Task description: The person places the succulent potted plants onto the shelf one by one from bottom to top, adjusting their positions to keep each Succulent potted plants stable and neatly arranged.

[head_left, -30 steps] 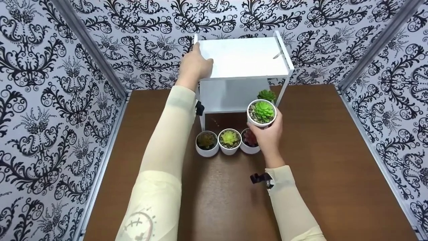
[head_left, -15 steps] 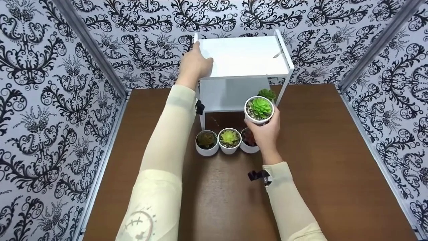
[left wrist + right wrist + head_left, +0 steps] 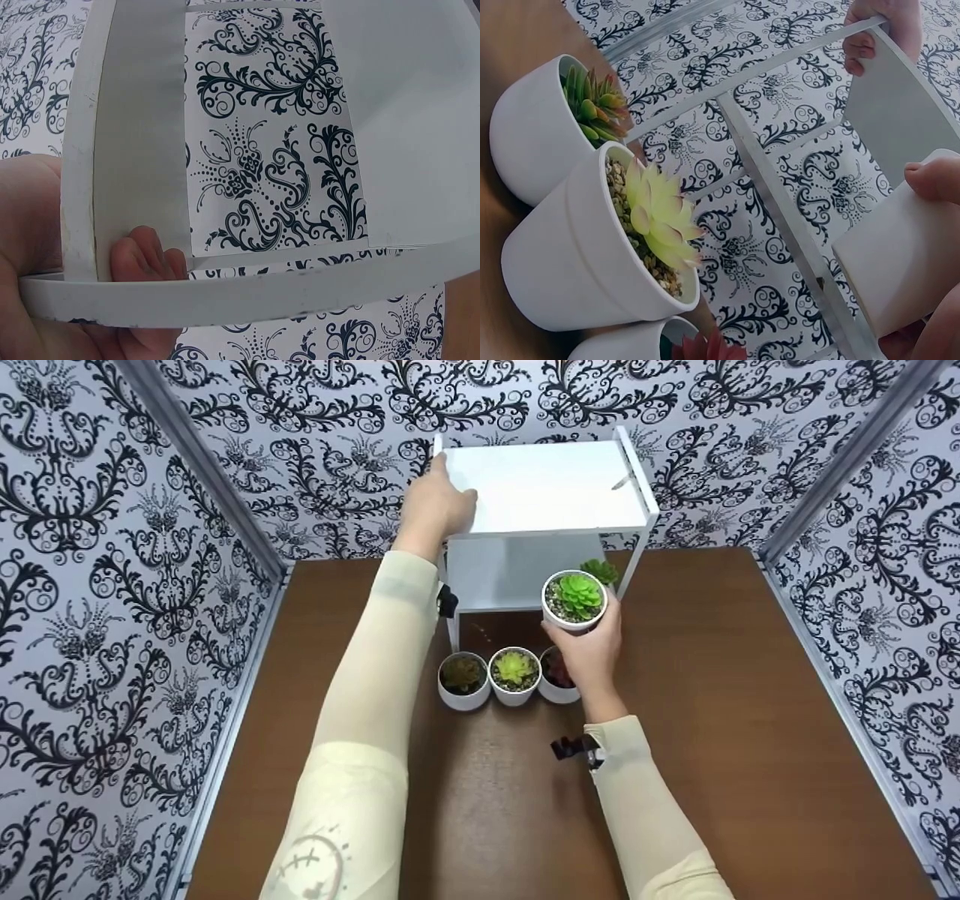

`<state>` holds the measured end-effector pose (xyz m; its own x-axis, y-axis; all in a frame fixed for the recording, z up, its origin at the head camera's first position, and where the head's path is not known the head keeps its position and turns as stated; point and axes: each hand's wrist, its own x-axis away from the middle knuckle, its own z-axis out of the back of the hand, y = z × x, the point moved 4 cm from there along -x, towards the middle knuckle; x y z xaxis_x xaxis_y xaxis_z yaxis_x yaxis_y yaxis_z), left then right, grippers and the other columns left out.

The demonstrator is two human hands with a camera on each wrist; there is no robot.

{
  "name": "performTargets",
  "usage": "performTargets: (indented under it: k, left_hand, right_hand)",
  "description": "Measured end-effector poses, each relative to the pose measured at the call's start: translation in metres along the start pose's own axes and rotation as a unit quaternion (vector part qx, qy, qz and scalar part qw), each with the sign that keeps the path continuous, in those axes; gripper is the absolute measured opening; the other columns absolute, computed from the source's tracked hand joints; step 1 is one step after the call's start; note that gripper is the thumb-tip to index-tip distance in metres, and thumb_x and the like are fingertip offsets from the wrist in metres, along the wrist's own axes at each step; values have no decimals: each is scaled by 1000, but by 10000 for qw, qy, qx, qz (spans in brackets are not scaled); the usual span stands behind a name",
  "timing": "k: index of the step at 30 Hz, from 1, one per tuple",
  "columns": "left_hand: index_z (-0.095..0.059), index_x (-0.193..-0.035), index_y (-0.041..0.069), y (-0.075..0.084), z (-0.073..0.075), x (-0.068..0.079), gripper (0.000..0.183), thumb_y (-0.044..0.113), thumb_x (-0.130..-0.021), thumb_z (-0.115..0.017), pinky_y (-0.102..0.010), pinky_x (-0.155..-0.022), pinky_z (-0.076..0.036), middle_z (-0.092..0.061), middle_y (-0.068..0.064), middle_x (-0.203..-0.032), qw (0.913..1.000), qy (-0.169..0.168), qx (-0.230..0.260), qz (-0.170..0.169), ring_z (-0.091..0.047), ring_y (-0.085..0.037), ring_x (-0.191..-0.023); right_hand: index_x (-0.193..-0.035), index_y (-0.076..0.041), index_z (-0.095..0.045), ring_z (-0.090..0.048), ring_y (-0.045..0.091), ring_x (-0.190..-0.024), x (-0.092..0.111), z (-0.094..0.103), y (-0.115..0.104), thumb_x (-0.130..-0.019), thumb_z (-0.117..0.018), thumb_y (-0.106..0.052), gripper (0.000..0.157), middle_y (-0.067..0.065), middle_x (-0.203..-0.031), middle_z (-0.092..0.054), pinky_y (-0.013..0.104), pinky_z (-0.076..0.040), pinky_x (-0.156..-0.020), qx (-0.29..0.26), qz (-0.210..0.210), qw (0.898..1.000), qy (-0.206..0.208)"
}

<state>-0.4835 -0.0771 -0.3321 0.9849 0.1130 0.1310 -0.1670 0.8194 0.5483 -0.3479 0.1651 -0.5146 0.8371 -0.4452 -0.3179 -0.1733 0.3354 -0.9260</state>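
My left hand [image 3: 437,506] grips the left end of a white two-tier shelf rack [image 3: 551,487]. In the left wrist view its curled fingers [image 3: 146,259] show beneath the top board, around the frame. My right hand [image 3: 596,649] holds a white pot [image 3: 900,247] with a bright green succulent [image 3: 579,594], raised at the front right of the lower shelf [image 3: 499,574]. Thumb and fingers wrap the pot's side. Partly hidden behind it is a darker green succulent [image 3: 600,570]; its pot is out of sight.
Three white potted succulents stand in a row before the rack: a brownish one [image 3: 463,673], a yellow-green one [image 3: 514,669] and a dark red one [image 3: 556,671], the last partly behind my right hand. Patterned walls [image 3: 315,420] enclose the brown table [image 3: 735,697].
My right hand with the potted green succulent has shifted slightly left and farther in towards the lower shelf. The left hand keeps its grip on the rack.
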Motion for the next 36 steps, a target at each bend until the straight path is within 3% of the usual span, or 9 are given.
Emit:
performTargets:
  k: [9,36]
  left_hand:
    - [-5,-173,27,0,-1,0,88,46,-105,-58,-42,-131,-34,-38,-10,-172,10000,48,-59,5,-43,-27,-156]
    - [-5,-174,24,0,-2,0,89,44,-105,-58,-41,-129,-38,-41,-12,-171,9999,100,-21,-72,-46,-28,-154]
  right_hand:
    - [-155,-10,-49,-51,29,-146,-3,-6,-1,-69,-100,-23,101,15,-160,-51,45,-37,-127,-71,131,9999,74]
    - [-157,-9,-44,-52,33,-145,-6,-19,-4,-70,-99,-26,104,16,-156,-52,50,-38,-126,57,-194,9998,-9]
